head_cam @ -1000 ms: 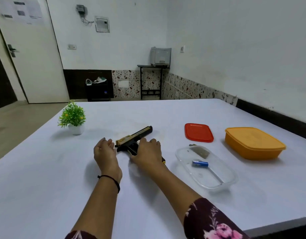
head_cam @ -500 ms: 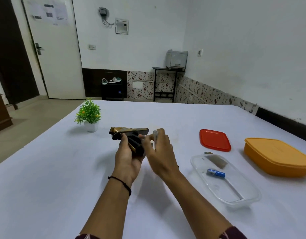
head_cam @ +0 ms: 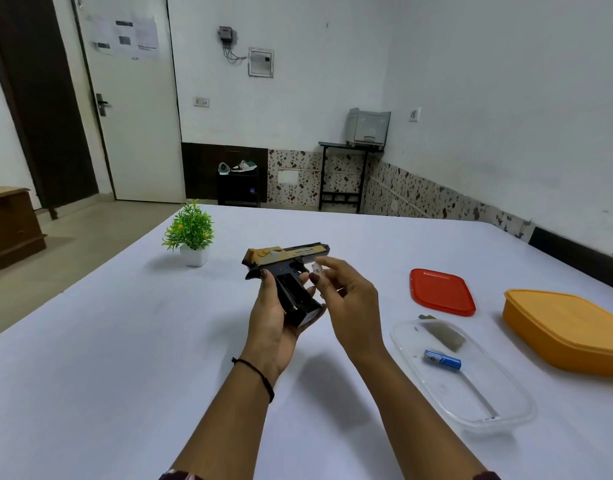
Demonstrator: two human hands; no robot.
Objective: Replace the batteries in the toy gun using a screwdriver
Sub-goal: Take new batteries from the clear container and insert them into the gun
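Head view: the toy gun [head_cam: 287,268] is held up off the table [head_cam: 90,375], near the middle, with its gold slide on top and its black grip slanting toward the near right. A dark slot lies open along the grip.
Left hand [head_cam: 270,327]: cradles the grip from beneath, thumb up its left side, fingers curled round behind.
Right hand [head_cam: 350,303]: just right of the gun; thumb and forefinger pinch a small pale cylinder [head_cam: 318,268], probably a battery, with the other fingers loosely bent.
Key relation: the cylinder sits beside the trigger guard, just right of the slot's far end. The slot's long axis follows the grip, so the piece likely has to line up with it and travel left and nearer. The right hand is the closer one.
In the way: only the left thumb and fingertips border the slot.
Right side: a clear tray [head_cam: 499,420] holds a blue battery [head_cam: 443,359] and a dark flat piece [head_cam: 443,336]; beyond it are a red lid [head_cam: 440,291] and an orange box [head_cam: 568,330].
Far left: a potted plant [head_cam: 191,233], well apart.
Screwdriver: not in sight.
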